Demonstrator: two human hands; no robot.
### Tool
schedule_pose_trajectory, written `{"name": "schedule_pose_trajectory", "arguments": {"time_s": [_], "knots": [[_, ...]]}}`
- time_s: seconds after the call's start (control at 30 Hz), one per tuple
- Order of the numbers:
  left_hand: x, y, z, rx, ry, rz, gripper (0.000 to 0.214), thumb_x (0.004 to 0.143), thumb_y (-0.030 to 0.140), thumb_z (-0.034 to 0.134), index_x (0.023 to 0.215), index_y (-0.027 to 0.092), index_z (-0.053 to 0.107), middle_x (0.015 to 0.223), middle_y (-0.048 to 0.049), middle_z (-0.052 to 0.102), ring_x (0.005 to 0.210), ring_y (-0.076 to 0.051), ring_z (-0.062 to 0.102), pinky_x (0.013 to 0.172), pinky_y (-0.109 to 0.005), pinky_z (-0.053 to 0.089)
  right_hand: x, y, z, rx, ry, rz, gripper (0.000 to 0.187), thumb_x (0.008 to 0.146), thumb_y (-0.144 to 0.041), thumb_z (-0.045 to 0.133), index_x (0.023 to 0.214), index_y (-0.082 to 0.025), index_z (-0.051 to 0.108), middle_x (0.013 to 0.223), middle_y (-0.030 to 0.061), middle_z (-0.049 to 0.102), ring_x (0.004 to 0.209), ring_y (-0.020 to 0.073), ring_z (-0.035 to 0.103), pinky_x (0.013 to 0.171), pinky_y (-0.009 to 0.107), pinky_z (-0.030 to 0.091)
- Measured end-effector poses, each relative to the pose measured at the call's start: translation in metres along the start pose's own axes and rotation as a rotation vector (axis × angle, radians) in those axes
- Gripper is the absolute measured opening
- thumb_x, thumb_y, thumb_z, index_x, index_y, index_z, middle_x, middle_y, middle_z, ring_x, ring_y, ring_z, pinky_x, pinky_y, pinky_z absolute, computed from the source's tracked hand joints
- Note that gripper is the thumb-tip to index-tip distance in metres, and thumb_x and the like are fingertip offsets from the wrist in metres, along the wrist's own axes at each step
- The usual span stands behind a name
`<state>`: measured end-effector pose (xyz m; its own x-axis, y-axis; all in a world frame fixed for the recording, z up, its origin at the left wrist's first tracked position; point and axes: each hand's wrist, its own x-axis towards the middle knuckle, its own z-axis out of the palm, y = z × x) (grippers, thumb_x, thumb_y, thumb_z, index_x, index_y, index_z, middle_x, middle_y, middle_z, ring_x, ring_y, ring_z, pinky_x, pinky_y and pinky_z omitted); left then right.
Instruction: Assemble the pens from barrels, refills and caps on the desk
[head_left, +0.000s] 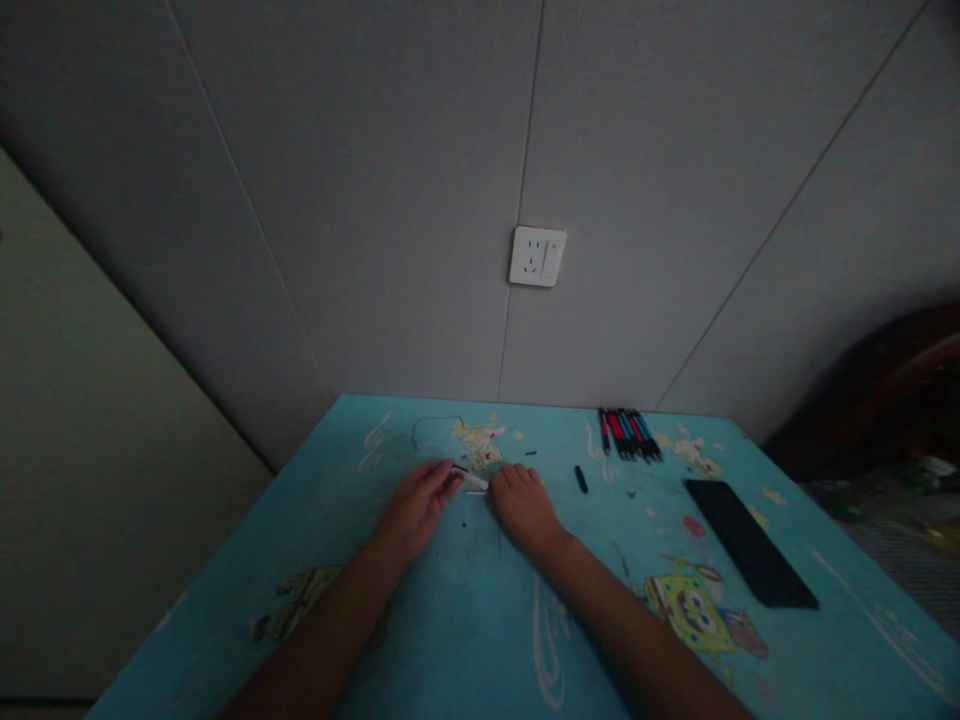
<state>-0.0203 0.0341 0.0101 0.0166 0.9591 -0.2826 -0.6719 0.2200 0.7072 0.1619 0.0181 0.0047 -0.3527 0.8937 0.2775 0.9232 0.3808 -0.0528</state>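
Note:
A slim white pen-like barrel [472, 479] with a dark end spans the gap between my hands, a little above the table. My left hand [421, 503] pinches its dark left end between thumb and fingers. Curled around the other end is my right hand [524, 507], its fingers hiding whatever they grip there. Just below the barrel lies a thin pale stick [475, 492]. A short black piece like a pen cap [581, 479] rests to the right of my right hand. Small dark bits, including a tiny dot [464, 525], lie nearby.
Several red, blue and black pens [628, 434] lie in a row at the table's back right. A long black flat case [750, 543] sits at the right. The cartoon-printed blue table [465, 640] meets a grey wall with a white socket [538, 257].

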Motion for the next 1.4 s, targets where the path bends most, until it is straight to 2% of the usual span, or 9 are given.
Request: {"name": "schedule_pose_trajectory", "arguments": {"time_s": [0.17, 0.27, 0.4, 0.53, 0.73, 1.0, 1.17, 1.3, 1.4], "knots": [[0.003, -0.004, -0.005, 0.039, -0.025, 0.009, 0.007, 0.077, 0.008, 0.072, 0.082, 0.013, 0.07, 0.083, -0.0035, 0.072, 0.075, -0.01, 0.068, 0.074, -0.017, 0.057, -0.014, 0.021, -0.012, 0.144, 0.047, 0.089, 0.022, 0.098, -0.018, 0.042, 0.112, -0.017, 0.058, 0.096, 0.0078, 0.066, 0.089, 0.0194, 0.059, 0.08, 0.03, 0.042], [0.005, -0.009, -0.009, 0.051, -0.036, 0.014, 0.007, 0.078, 0.008, 0.07, 0.082, 0.013, 0.071, 0.085, -0.0037, 0.071, 0.079, -0.01, 0.068, 0.08, -0.019, 0.057, -0.027, 0.032, -0.012, 0.431, 0.157, 0.161, 0.03, 0.099, -0.021, 0.039, 0.123, -0.017, 0.056, 0.103, 0.0093, 0.066, 0.094, 0.0188, 0.06, 0.085, 0.029, 0.044], [0.004, -0.015, -0.011, 0.069, -0.058, 0.006, 0.013, 0.076, 0.008, 0.071, 0.088, 0.013, 0.072, 0.093, -0.0056, 0.072, 0.09, -0.014, 0.069, 0.09, -0.024, 0.055, -0.038, 0.033, -0.014, 0.812, 0.263, 0.29, 0.027, 0.098, -0.032, 0.042, 0.106, -0.018, 0.063, 0.098, 0.0081, 0.067, 0.089, 0.0201, 0.061, 0.079, 0.03, 0.047], [0.003, -0.019, -0.01, 0.135, -0.16, 0.012, 0.017, 0.075, 0.013, 0.073, 0.092, 0.014, 0.072, 0.101, -0.0078, 0.072, 0.101, -0.019, 0.067, 0.102, -0.032, 0.049, -0.037, 0.026, -0.022, 1.052, 0.339, 0.363, 0.026, 0.096, -0.04, 0.045, 0.099, -0.018, 0.059, 0.084, 0.0041, 0.064, 0.078, 0.0174, 0.06, 0.072, 0.028, 0.047], [-0.006, -0.022, -0.003, 0.17, -0.239, 0.018, 0.021, 0.074, 0.02, 0.075, 0.093, 0.014, 0.071, 0.101, -0.0085, 0.072, 0.106, -0.022, 0.066, 0.105, -0.035, 0.045, -0.036, 0.015, -0.025, 1.35, 0.246, 0.446, 0.038, 0.093, -0.05, 0.046, 0.11, -0.018, 0.059, 0.054, -0.0069, 0.045, 0.046, 0.0113, 0.042, 0.044, 0.021, 0.033], [-0.021, -0.025, 0.007, 0.262, -0.278, 0.052, 0.023, 0.073, 0.026, 0.076, 0.092, 0.015, 0.07, 0.097, -0.0067, 0.073, 0.099, -0.021, 0.067, 0.097, -0.035, 0.049, -0.038, 0.011, -0.04, 1.26, 0.285, 0.493, 0.041, 0.087, -0.05, 0.058, 0.108, -0.016, 0.069, 0.067, -0.0001, 0.06, 0.056, 0.0131, 0.05, 0.049, 0.022, 0.038], [-0.025, -0.026, 0.009, 0.437, -0.275, 0.144, 0.028, 0.073, 0.026, 0.077, 0.098, 0.017, 0.07, 0.095, -0.0065, 0.074, 0.092, -0.02, 0.068, 0.085, -0.03, 0.051, -0.037, 0.014, -0.042, 1.242, 0.273, 0.477, 0.043, 0.089, -0.053, 0.053, 0.099, -0.016, 0.07, 0.058, -0.0025, 0.054, 0.052, 0.0126, 0.047, 0.045, 0.022, 0.034], [-0.031, -0.023, 0.015, 0.39, -0.402, 0.17, 0.038, 0.073, 0.025, 0.076, 0.109, 0.019, 0.067, 0.106, -0.0084, 0.072, 0.101, -0.021, 0.066, 0.09, -0.032, 0.049, -0.036, 0.018, -0.043, 1.247, 0.332, 0.486, 0.047, 0.089, -0.057, 0.052, 0.1, -0.015, 0.07, 0.055, -0.0024, 0.052, 0.053, 0.0144, 0.049, 0.046, 0.023, 0.037], [-0.034, -0.021, 0.016, 0.54, -0.472, 0.203, 0.034, 0.079, 0.028, 0.071, 0.112, 0.019, 0.067, 0.108, -0.0096, 0.071, 0.103, -0.022, 0.065, 0.093, -0.034, 0.048, -0.036, 0.021, -0.046, 1.194, 0.372, 0.485, 0.045, 0.09, -0.054, 0.051, 0.102, -0.015, 0.069, 0.061, -0.0002, 0.057, 0.06, 0.0164, 0.054, 0.053, 0.024, 0.042]]}}
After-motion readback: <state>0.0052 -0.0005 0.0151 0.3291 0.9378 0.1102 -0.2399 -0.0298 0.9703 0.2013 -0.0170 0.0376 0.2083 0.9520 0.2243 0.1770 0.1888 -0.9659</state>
